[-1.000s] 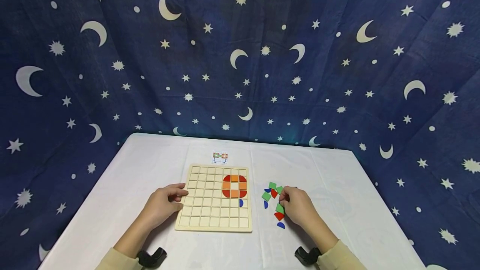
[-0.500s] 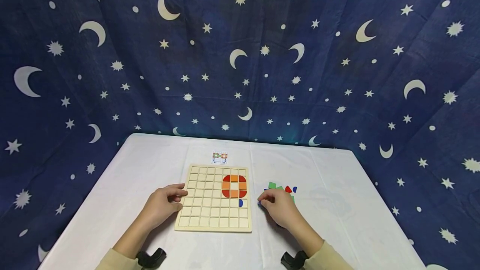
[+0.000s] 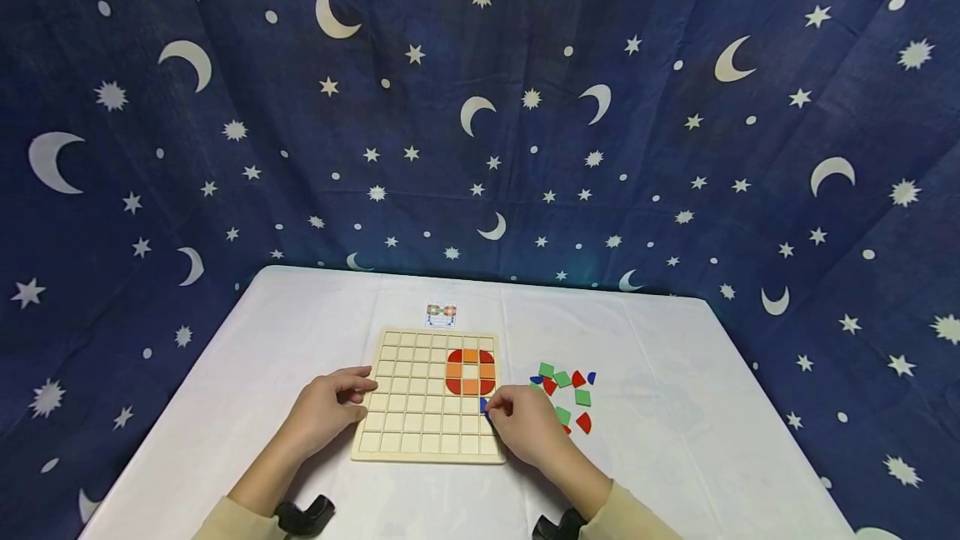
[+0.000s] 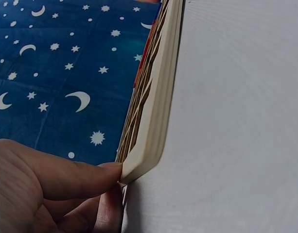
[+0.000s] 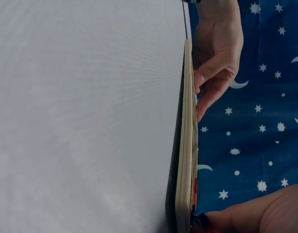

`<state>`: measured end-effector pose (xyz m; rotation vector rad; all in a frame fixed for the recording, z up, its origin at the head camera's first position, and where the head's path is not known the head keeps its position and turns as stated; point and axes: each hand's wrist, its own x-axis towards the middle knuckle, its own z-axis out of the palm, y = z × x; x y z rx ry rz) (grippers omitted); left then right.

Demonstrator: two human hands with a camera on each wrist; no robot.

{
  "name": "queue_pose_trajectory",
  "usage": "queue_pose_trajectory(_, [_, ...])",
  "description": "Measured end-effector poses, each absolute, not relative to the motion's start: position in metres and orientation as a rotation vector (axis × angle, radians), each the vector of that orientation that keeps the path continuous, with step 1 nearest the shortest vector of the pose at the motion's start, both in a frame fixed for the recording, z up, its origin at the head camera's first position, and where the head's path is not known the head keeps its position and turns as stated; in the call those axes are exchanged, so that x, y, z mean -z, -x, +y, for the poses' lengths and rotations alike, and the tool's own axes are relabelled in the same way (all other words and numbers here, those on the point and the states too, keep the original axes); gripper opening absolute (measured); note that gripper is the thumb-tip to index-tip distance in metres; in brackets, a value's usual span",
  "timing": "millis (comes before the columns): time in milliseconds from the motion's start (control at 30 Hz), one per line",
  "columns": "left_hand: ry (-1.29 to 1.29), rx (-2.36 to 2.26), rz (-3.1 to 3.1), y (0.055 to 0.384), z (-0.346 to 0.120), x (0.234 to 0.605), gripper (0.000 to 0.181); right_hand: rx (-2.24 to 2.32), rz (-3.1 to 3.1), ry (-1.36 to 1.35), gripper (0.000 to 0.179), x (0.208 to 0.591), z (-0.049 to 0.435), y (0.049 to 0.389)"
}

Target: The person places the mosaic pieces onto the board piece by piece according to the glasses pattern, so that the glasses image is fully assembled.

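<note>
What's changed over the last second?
The right hand moved left from among the loose pieces to the right edge of the board, and now pinches a blue piece there; I can't tell exactly when it was picked up. The left hand stayed at the board's left edge; the board hasn't visibly moved.

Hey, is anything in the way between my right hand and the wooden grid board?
Nothing visible is. The right hand, holding a blue piece, reaches over the right edge of the grid board. The loose pieces lie right of the board; the left hand touches the opposite edge.
</note>
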<state>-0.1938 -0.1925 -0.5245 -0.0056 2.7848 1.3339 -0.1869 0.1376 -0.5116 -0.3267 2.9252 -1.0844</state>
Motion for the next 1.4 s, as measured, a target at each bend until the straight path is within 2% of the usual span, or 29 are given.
queue_pose_trajectory(300, [0.002,-1.335,2.781,0.194,-0.192,0.524,0.039,1.027,2.873,0.326,0.011,0.507,0.147,0.188])
queue_pose_trajectory(900, [0.009,-1.345,2.775,0.193,-0.191,0.524,0.039,1.009,2.844,0.418,0.019,0.512,0.144,0.188])
queue_pose_trajectory(1400, [0.008,-1.356,2.768,0.193,-0.193,0.523,0.038,0.933,3.015,0.125,0.016,0.506,0.192,0.213])
